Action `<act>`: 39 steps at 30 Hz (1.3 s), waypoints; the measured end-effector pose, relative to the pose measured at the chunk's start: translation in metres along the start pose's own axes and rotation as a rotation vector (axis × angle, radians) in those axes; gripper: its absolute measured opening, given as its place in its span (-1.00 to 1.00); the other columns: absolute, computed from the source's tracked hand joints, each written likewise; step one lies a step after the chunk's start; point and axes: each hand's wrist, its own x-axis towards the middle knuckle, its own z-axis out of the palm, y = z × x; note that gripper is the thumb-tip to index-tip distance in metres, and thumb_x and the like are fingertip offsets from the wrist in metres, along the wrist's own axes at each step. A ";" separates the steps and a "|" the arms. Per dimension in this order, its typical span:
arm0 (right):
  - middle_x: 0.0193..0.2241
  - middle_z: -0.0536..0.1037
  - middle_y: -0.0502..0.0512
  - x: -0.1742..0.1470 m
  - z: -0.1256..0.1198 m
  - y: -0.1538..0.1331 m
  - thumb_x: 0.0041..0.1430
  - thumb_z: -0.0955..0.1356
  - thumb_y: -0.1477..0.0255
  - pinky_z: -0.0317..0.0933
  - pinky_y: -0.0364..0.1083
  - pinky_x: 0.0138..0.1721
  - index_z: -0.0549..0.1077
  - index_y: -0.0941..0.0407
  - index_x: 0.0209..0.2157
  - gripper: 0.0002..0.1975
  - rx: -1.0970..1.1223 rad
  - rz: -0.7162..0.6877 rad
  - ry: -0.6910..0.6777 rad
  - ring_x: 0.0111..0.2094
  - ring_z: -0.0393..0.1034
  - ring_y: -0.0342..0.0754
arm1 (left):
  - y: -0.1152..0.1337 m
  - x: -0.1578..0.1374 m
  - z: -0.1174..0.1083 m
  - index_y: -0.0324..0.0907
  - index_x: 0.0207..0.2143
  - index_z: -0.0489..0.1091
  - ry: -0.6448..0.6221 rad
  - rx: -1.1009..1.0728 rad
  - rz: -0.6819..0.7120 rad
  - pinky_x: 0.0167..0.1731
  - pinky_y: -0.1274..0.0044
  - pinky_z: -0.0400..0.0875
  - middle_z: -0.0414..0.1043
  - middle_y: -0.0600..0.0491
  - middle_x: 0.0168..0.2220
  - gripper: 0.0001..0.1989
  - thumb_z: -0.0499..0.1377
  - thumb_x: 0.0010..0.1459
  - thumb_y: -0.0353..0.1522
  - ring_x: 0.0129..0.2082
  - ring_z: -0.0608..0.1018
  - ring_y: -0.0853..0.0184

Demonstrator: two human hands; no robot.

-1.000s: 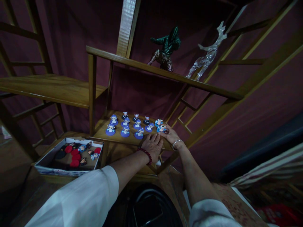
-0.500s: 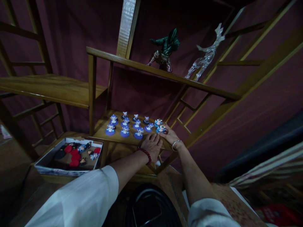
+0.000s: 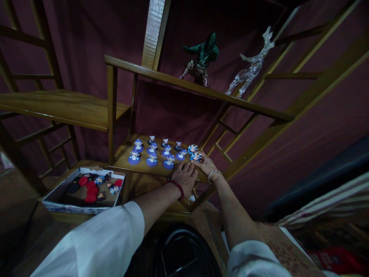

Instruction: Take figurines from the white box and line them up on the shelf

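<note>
My right hand has its fingers closed around the base of a small blue-based figurine at the right end of the wooden shelf. A matching blue figurine stands just behind it. Flat on the shelf's front edge lies my left hand, fingers stretched out, holding nothing. Several purple-based figurines stand in rows to the left of my hands. Behind them is a row of small dark-based figurines.
A shallow cardboard box with red, black and blue figurines sits lower left. On the upper shelf stand a green-hooded statue and a clear deer figure. Slanted lattice bars border the right side.
</note>
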 end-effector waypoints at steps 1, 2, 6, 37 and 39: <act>-0.31 0.50 0.03 0.000 0.000 0.000 -0.21 0.40 0.35 0.21 -0.06 -0.17 0.33 0.08 -0.14 -0.51 -0.008 -0.001 0.005 -0.30 0.36 -0.09 | 0.000 0.000 0.000 -0.34 0.12 -0.01 -0.003 0.002 0.000 0.07 0.22 -0.20 -0.08 -0.21 0.18 -0.22 0.11 -0.19 -0.25 0.15 -0.01 0.07; -0.32 0.50 0.02 0.000 0.000 -0.001 -0.21 0.40 0.36 0.21 -0.07 -0.18 0.34 0.08 -0.15 -0.53 -0.019 -0.002 0.010 -0.31 0.37 -0.09 | 0.000 0.000 0.000 -0.34 0.12 -0.01 -0.006 0.002 0.000 0.07 0.23 -0.20 -0.07 -0.21 0.18 -0.22 0.11 -0.18 -0.25 0.15 -0.01 0.07; -0.34 0.49 0.02 0.000 0.000 -0.002 -0.19 0.38 0.38 0.22 -0.08 -0.22 0.35 0.08 -0.18 -0.57 -0.040 -0.009 0.009 -0.34 0.36 -0.10 | 0.000 -0.001 -0.002 -0.34 0.12 -0.01 -0.007 0.000 0.001 0.07 0.23 -0.19 -0.07 -0.21 0.18 -0.24 0.09 -0.15 -0.25 0.16 -0.01 0.08; -0.22 0.46 0.17 -0.018 0.002 0.010 -0.18 0.36 0.19 0.26 -0.03 -0.15 0.29 0.16 -0.14 -0.46 0.043 0.038 0.257 -0.21 0.36 -0.04 | -0.001 -0.003 -0.002 -0.35 0.10 0.00 0.012 -0.010 0.007 0.06 0.21 -0.21 -0.05 -0.22 0.17 -0.29 0.10 -0.12 -0.29 0.15 0.00 0.09; -0.22 0.46 0.18 -0.026 0.000 0.009 -0.14 0.34 0.20 0.26 -0.03 -0.15 0.29 0.16 -0.15 -0.50 0.033 0.035 0.304 -0.22 0.37 -0.05 | -0.001 -0.005 -0.001 -0.35 0.10 0.02 0.043 -0.008 0.021 0.06 0.21 -0.20 -0.03 -0.23 0.16 -0.31 0.08 -0.11 -0.29 0.15 0.01 0.09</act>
